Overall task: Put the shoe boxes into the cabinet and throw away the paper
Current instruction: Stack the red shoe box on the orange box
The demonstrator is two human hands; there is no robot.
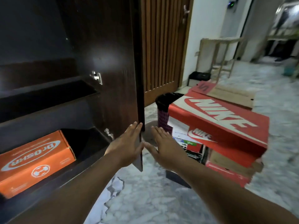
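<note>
An orange shoe box (34, 160) lies on the bottom shelf of the dark cabinet (48, 97), at the lower left. The cabinet door (119, 78) stands open, edge toward me. My left hand (127, 145) is flat against the door's inner face near its lower edge, fingers apart. My right hand (166, 147) hovers just right of the door edge, fingers spread, holding nothing. A red Nike shoe box (216, 120) tops a stack of other boxes (226, 168) on the floor to the right.
A black bin (166, 102) with a patterned body stands behind the stack. A slatted wooden door (163, 46) is beyond the cabinet. A cardboard box (233, 96) and a wooden frame (221, 54) sit farther back. Marble floor (145, 199) lies below my arms.
</note>
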